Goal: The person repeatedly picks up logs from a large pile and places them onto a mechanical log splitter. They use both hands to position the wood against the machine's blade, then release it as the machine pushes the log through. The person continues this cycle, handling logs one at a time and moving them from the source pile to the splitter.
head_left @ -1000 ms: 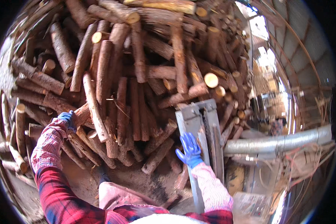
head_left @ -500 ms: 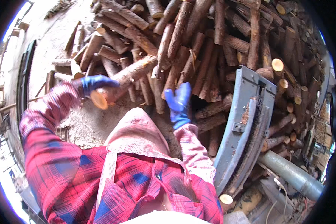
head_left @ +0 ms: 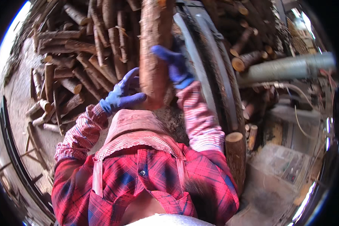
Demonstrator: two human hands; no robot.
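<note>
Stack of thin brown bark-covered logs (head_left: 75, 56) fills upper left. Left hand (head_left: 120, 94), blue glove, fingers curled under thick reddish-brown log (head_left: 156, 49), held upright at centre. Right hand (head_left: 175, 66) wraps log's other side. Grey curved metal chute (head_left: 211, 71) just right w/ cut stump (head_left: 235, 158) beside it.

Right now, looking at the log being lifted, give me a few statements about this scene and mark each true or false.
1. Both hands wear blue gloves. True: the left hand and the right hand are gloved in blue.
2. The log is held by the left hand alone. False: both hands are on it.
3. The log pile lies to the person's left. True.
4. The grey pipe lies on the person's left. False: it is on the right.
5. The person wears a plain white shirt. False: it is red plaid.
</note>
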